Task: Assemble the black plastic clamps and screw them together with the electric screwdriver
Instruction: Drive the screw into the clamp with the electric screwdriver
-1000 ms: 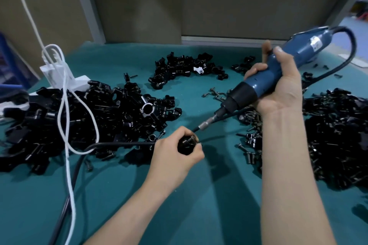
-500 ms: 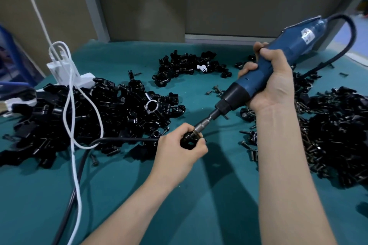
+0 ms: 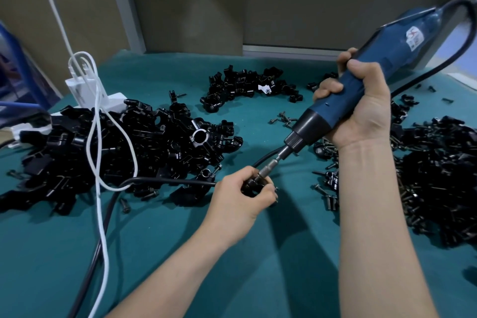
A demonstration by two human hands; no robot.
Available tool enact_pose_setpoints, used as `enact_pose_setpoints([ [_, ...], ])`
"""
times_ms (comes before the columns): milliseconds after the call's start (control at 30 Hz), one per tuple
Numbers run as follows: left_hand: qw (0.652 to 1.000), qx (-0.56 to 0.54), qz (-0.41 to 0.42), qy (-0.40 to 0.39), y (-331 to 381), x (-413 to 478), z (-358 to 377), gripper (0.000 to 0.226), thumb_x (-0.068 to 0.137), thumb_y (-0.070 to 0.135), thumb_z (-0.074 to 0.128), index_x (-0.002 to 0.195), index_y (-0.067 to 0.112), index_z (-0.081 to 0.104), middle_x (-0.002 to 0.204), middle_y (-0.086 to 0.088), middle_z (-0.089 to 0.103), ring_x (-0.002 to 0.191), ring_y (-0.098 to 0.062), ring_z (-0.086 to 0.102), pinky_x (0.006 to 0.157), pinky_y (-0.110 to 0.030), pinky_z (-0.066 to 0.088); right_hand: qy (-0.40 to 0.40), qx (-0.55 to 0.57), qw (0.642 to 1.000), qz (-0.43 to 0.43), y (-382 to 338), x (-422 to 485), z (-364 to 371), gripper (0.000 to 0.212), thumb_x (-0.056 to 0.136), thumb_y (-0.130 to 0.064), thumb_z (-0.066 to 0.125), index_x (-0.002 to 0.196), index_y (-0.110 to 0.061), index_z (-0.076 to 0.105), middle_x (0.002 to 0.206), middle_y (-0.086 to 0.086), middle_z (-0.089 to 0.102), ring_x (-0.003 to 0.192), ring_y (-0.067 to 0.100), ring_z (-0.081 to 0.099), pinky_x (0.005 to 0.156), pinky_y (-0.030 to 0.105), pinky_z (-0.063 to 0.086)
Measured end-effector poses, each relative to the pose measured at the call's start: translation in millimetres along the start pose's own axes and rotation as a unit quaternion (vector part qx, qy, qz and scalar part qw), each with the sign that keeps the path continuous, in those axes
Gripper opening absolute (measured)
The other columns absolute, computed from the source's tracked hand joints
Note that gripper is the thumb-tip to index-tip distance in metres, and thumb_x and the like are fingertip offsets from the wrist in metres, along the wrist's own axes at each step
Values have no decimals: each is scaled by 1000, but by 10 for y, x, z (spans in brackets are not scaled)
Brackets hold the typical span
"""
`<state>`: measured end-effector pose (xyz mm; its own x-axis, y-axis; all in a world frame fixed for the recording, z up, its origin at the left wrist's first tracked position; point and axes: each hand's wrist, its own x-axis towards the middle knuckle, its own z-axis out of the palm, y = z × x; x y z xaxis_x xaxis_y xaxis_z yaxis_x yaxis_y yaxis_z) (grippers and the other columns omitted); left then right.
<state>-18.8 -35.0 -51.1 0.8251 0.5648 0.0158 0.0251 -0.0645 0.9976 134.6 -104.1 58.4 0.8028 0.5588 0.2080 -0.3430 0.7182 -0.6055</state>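
We see the left hand (image 3: 240, 199) low in the middle of the green table (image 3: 154, 227), its fingers curled tight round one black clamp (image 3: 254, 185), which sits just above the cloth and is mostly hidden by the fingertips; the right hand (image 3: 361, 108) is at one o'clock from it, fingers and thumb wrapped firmly about the blue barrel of the electric screwdriver (image 3: 387, 59); the tool slants from two o'clock down toward eight o'clock, and its steel bit (image 3: 268, 171) meets the top of the clamp; we cannot tell whether a screw sits under the tip.

A large heap of black parts (image 3: 116, 150) lies at nine o'clock from the clamp; a smaller pile (image 3: 245, 85) lies at twelve o'clock, farther back; a third heap (image 3: 438, 175), mixed with screws, lies at three o'clock, beyond the right forearm; a few loose screws (image 3: 284, 118) lie between the smaller pile and the tool's black collar.

A black cable (image 3: 167, 181) runs in from seven o'clock and passes behind the left hand; a white cable (image 3: 100, 188) drapes over the large heap, coming from a white plug block (image 3: 82, 88) at ten o'clock.
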Motion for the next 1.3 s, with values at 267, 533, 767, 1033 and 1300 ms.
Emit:
enact_pose_setpoints([
  [267, 999, 31, 17, -4, -38, 15, -27, 9, 68, 30, 62, 75, 25, 63, 75, -10, 71, 59, -13, 53, 55, -24, 41, 4, -13, 1000, 3, 24, 0, -12, 12, 89, -7, 46, 87, -17, 51, 78, -8, 59, 45, 6, 42, 48, 21, 41],
  [533, 999, 38, 15, 8, -34, 17, -32, 12, 68, 31, 62, 76, 22, 63, 76, -14, 70, 61, -17, 52, 58, -32, 42, 4, -12, 1000, 5, 54, 11, -8, 12, 89, -7, 46, 87, -17, 51, 77, -8, 61, 44, 6, 43, 48, 21, 41],
  [767, 999, 29, 15, 14, -3, 6, -29, 14, 68, 29, 61, 75, 16, 63, 78, -18, 69, 55, -15, 44, 56, -28, 38, 1, -9, 1000, 3, 76, 7, 16, 13, 89, -6, 45, 86, -17, 51, 75, -8, 62, 44, 6, 43, 48, 20, 41],
  [1033, 999, 33, 13, 27, -30, 19, -18, 14, 66, 31, 62, 73, 19, 62, 77, -19, 68, 57, -18, 46, 57, -31, 39, -8, -15, 1000, 6, 94, 2, 23, 13, 89, -6, 45, 85, -17, 52, 75, -9, 62, 44, 6, 43, 48, 20, 42],
  [1300, 999, 37, 17, 25, -46, 15, -16, 16, 66, 32, 62, 73, 17, 63, 76, -19, 68, 58, -18, 49, 57, -32, 40, -1, -18, 1000, 17, 117, 12, -3, 13, 87, -7, 46, 85, -18, 52, 78, -9, 60, 45, 5, 43, 48, 19, 41],
])
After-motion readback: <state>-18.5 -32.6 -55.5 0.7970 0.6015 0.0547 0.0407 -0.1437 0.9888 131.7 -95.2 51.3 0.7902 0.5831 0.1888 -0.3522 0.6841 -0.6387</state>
